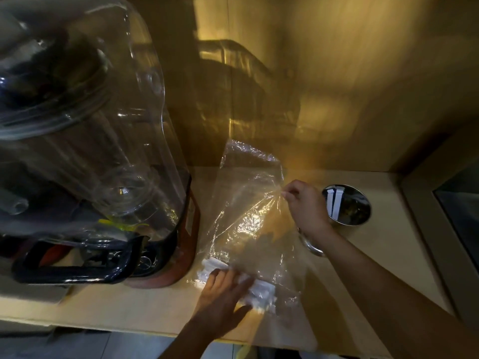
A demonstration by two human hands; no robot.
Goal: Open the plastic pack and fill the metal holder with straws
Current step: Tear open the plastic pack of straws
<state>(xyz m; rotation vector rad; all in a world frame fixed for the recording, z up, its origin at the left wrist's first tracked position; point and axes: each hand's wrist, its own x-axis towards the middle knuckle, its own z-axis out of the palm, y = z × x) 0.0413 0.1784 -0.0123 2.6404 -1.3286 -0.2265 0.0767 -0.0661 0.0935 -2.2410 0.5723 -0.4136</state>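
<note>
A large clear plastic pack (248, 213) lies crumpled on the beige counter, its far end lifted. My right hand (305, 203) pinches the film at its right edge and pulls it up. Near the pack's lower end my left hand (223, 294) presses down on white paper-wrapped straws (259, 291) inside the film. A round shiny metal holder (346, 204) stands just right of my right hand, its mouth open. I cannot tell what is inside it.
A big blender with a clear cover (85, 141) and black handle (75, 268) fills the left side of the counter (129, 304). A wooden wall rises behind. A ledge and dark panel (456, 218) border the right. The counter's front edge runs along the bottom.
</note>
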